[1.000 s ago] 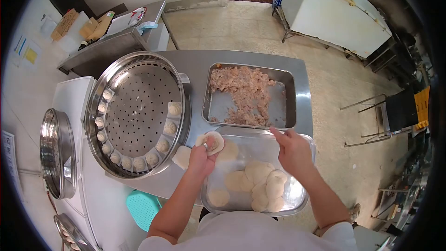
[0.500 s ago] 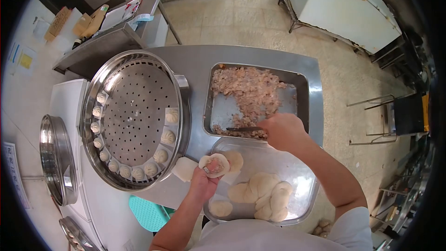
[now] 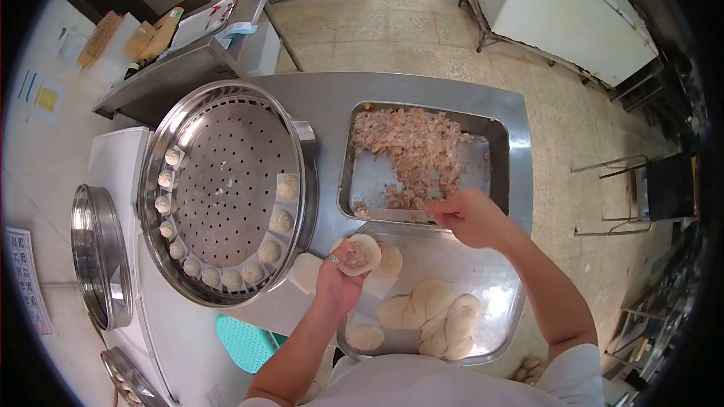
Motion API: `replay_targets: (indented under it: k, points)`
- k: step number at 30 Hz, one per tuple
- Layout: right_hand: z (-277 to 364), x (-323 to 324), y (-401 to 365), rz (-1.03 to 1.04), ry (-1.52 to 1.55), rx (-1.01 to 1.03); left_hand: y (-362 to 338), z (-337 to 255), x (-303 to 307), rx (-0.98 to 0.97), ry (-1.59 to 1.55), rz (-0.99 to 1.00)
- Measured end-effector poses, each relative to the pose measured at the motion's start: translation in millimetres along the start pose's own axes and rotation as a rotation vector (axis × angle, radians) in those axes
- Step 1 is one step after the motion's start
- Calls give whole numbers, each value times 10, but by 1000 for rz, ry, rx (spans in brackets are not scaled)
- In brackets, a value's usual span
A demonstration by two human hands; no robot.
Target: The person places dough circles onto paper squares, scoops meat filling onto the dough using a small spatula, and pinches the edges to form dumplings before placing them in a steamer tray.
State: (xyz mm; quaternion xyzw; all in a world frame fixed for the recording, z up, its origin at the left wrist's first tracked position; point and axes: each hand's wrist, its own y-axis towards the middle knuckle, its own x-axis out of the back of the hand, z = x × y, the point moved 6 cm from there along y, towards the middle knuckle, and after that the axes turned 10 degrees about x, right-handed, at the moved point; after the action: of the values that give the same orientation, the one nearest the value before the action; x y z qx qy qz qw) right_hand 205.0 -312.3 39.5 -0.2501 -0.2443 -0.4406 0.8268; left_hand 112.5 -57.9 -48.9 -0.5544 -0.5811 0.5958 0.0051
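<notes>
A round dough wrapper with pinkish filling in its middle lies in my left hand, whose fingers curl under it. My right hand grips a flat metal spatula over the near edge of the rectangular filling tray. Minced filling covers the back and middle of that tray. Below it, a shallow tray holds dough wrappers, some overlapping. At the left, a perforated steamer has pleated buns on paper squares along its rim.
White paper squares lie between the steamer and the dough tray. A turquoise basket is below the steamer. Another steamer ring stands at the far left. A side table holds boxes, and stools stand at the right.
The spatula has turned so its flat blade shows at the tray's near edge, with my right hand slightly lower. My left hand has lifted the wrapper slightly. The whole view has shifted a little.
</notes>
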Motion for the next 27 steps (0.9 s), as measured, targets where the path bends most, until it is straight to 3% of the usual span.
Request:
replay_targets:
  k: [2, 8, 14, 18, 20, 23, 25, 27]
  points:
    - [115, -55, -182, -88, 48, 115, 32, -37, -88, 13, -36, 26]
    - [673, -540, -725, -290, -435, 285, 68, -83, -214, 16, -179, 143]
    - [948, -599, -1110, -405, -428, 124, -30, -23, -72, -21, -142, 77]
    - [1055, -805, -1143, -345, -471, 127, -170, 3, -110, 5, -179, 160]
    - [1064, -696, -1278, -337, -484, 102, -178, -21, -21, -64, -66, 92]
    - [1028, -302, -1305, -415, -629, -121, -277, -39, 164, -115, 54, 84]
    - [897, -120, -1150, -339, -719, -340, -391, -81, 219, -116, 118, 117]
    - [722, -110, -855, -119, -787, -448, -537, -87, 265, -98, 173, 135]
